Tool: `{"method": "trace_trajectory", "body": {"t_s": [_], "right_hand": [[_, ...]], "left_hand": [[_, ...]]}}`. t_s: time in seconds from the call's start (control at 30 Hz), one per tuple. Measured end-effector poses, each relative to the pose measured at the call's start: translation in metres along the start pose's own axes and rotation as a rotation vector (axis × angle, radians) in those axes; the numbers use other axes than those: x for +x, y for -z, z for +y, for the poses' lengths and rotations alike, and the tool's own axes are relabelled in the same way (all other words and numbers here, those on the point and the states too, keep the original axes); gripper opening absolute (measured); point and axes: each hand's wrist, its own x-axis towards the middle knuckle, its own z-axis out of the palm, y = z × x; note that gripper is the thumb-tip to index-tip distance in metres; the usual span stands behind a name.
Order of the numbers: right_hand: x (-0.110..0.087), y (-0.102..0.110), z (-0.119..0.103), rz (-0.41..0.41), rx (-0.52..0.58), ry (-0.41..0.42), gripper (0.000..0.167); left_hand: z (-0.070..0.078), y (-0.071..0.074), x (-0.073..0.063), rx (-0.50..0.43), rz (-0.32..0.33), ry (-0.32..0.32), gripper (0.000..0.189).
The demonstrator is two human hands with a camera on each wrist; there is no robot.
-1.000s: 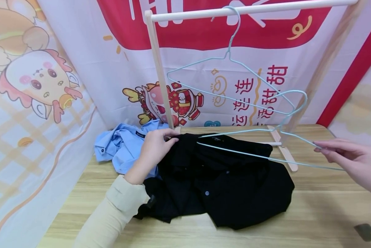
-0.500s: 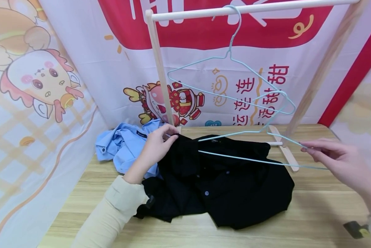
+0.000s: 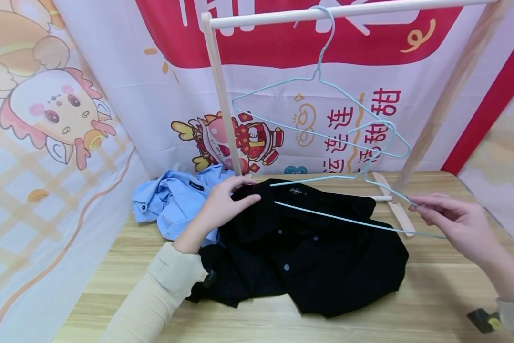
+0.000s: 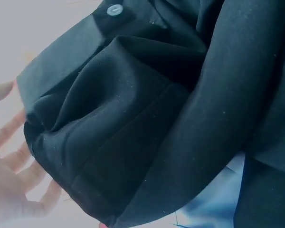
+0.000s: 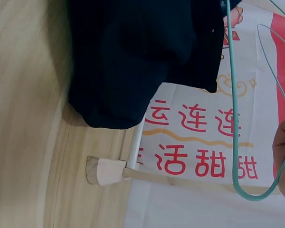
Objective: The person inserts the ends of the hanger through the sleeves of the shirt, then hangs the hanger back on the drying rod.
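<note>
A black button-up shirt [image 3: 334, 271] lies bunched on the wooden table, its collar label facing up. My left hand [image 3: 229, 202] is at the shirt's left shoulder. In the left wrist view, the fingers [image 4: 12, 164] of this hand are spread and fairly straight against the edge of the black cloth, with the thumb apart from it. My right hand [image 3: 454, 221] pinches a light-green wire hanger [image 3: 325, 215] by its right shoulder. The hanger's left end is hidden inside the shirt, and its hook points up. The right wrist view shows the hanger's rounded end [image 5: 251, 195] beside the hand.
A wooden clothes rack [image 3: 454, 90] stands behind the shirt. Another light-green hanger [image 3: 278, 85] hangs from its top bar. A crumpled light-blue shirt [image 3: 171, 200] lies at the back left. Printed cloth walls [image 3: 145, 119] enclose the table [image 3: 437, 286].
My right hand has moved left, carrying the hanger further into the shirt's left shoulder. My left thumb has come away from the fingers at the black cloth.
</note>
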Motion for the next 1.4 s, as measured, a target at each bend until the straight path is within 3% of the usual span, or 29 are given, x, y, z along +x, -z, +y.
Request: {"method": "trace_trajectory", "body": {"t_s": [0.07, 0.2, 0.37, 0.57, 0.8, 0.93, 1.2, 1.4], "right_hand": [[0.000, 0.000, 0.000, 0.009, 0.016, 0.004, 0.034], [0.000, -0.001, 0.001, 0.007, 0.062, 0.048, 0.033], [0.003, 0.005, 0.004, -0.011, 0.124, 0.105, 0.033], [0.001, 0.015, 0.007, 0.025, 0.102, 0.125, 0.031], [0.004, 0.008, 0.008, 0.081, 0.147, 0.249, 0.023], [0.005, 0.010, 0.002, 0.106, 0.117, 0.275, 0.019], [0.003, 0.021, -0.002, 0.141, 0.199, 0.264, 0.019], [0.001, 0.023, -0.001, 0.126, 0.158, 0.265, 0.019]], "left_hand": [[0.001, -0.001, 0.001, 0.015, -0.005, 0.000, 0.032], [0.003, -0.004, 0.003, 0.004, 0.050, -0.034, 0.025], [0.008, -0.003, 0.002, -0.113, 0.131, -0.057, 0.021], [0.012, 0.005, 0.004, -0.220, 0.191, -0.037, 0.023], [0.005, 0.009, 0.003, -0.199, 0.137, -0.047, 0.022], [0.004, 0.013, 0.004, -0.211, 0.105, -0.069, 0.022], [0.002, 0.018, 0.001, -0.307, 0.079, -0.075, 0.021], [-0.001, 0.019, 0.000, -0.324, 0.079, -0.057, 0.023]]}}
